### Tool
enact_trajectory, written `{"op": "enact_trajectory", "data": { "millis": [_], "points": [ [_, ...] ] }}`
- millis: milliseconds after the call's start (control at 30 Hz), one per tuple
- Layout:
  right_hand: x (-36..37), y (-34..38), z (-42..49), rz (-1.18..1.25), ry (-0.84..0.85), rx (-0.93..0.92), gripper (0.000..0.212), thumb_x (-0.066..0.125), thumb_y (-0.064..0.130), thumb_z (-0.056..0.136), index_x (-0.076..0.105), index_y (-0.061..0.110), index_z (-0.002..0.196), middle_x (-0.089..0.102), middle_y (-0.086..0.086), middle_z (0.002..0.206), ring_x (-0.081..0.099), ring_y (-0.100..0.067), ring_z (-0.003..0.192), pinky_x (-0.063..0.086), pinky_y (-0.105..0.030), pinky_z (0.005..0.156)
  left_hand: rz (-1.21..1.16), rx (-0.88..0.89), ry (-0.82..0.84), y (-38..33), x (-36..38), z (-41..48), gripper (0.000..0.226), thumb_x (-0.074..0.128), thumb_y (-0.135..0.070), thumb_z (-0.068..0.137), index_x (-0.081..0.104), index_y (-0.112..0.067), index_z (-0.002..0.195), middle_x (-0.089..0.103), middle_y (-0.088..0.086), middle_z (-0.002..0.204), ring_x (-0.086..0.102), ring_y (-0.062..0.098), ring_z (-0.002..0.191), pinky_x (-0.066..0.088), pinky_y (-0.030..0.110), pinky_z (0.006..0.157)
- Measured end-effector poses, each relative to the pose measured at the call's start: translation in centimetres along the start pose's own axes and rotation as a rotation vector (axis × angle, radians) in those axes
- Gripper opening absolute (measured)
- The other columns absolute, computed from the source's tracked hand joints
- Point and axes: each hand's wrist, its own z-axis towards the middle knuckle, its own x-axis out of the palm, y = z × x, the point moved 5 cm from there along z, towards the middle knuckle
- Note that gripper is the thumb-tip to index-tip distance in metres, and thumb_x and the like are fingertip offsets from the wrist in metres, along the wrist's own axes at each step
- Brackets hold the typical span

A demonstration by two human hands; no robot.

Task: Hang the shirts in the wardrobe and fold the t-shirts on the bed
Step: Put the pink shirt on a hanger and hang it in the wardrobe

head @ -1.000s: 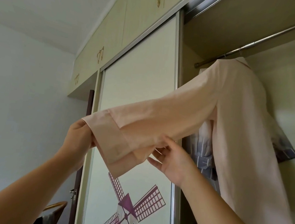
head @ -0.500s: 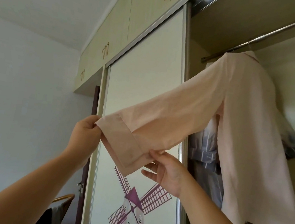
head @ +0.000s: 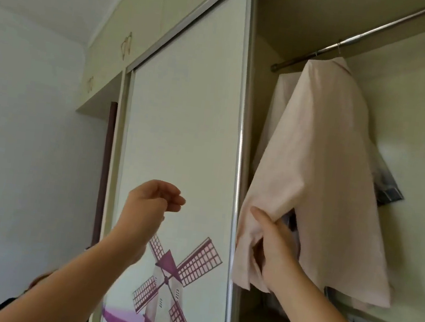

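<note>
Fingers (head: 174, 199) of left hand (head: 151, 206) loosely curled round nothing; right hand (head: 274, 251) gripping the sleeve (head: 269, 189).
Pale pink shirt (head: 321, 160), lightly creased, hung from rail (head: 368, 38) in upper right of frame (inside the open wardrobe bay); sleeve drooping at centre right, pinched between right thumb and fingers, just beside sliding door (head: 183, 130) with purple windmill print.

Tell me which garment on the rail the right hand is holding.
The pale pink shirt, hanging frontmost; the right hand grips its sleeve near the cuff. The whitish garment and the grey-blue one hang behind it.
</note>
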Motion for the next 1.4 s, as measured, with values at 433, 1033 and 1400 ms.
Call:
{"op": "enact_trajectory", "data": {
  "millis": [433, 1033, 1400],
  "points": [
    [-8.8, 0.9, -5.3, -0.239, -0.010, -0.007, 0.018, 0.057, 0.018, 0.092, 0.060, 0.013, 0.074, 0.049, 0.004, 0.050, 0.044, -0.007, 0.047, 0.038, -0.021, 0.052, -0.298, 0.028, 0.379, 2.7, 14.2, -8.3, 0.034, 0.038, 0.013, 0.089, 0.063, -0.008, 0.079, 0.068, 0.008, 0.075, 0.063, 0.007, 0.064, 0.046, 0.008, 0.054],
    [-13.9, -0.4, -14.8, -0.220, -0.045, -0.217, 0.006, 0.064, 0.023, 0.070, 0.065, 0.025, 0.064, 0.056, 0.001, 0.054, 0.050, -0.009, 0.050, 0.043, -0.015, 0.052, -0.575, -0.144, 0.480, 7.9, 16.1, -19.4, 0.031, 0.046, 0.007, 0.074, 0.065, -0.016, 0.068, 0.065, 0.004, 0.066, 0.059, 0.008, 0.063, 0.044, 0.013, 0.058],
    [-14.6, -5.5, -15.8, -0.286, 0.015, -0.077, 0.017, 0.061, 0.040, 0.066, 0.062, 0.023, 0.066, 0.059, -0.002, 0.059, 0.053, -0.008, 0.055, 0.044, -0.015, 0.058, -0.532, -0.302, 0.420, 12.9, 14.6, -21.5, 0.031, 0.044, -0.001, 0.067, 0.067, -0.022, 0.065, 0.065, 0.004, 0.066, 0.058, 0.009, 0.064, 0.044, 0.013, 0.058]
  ]
}}
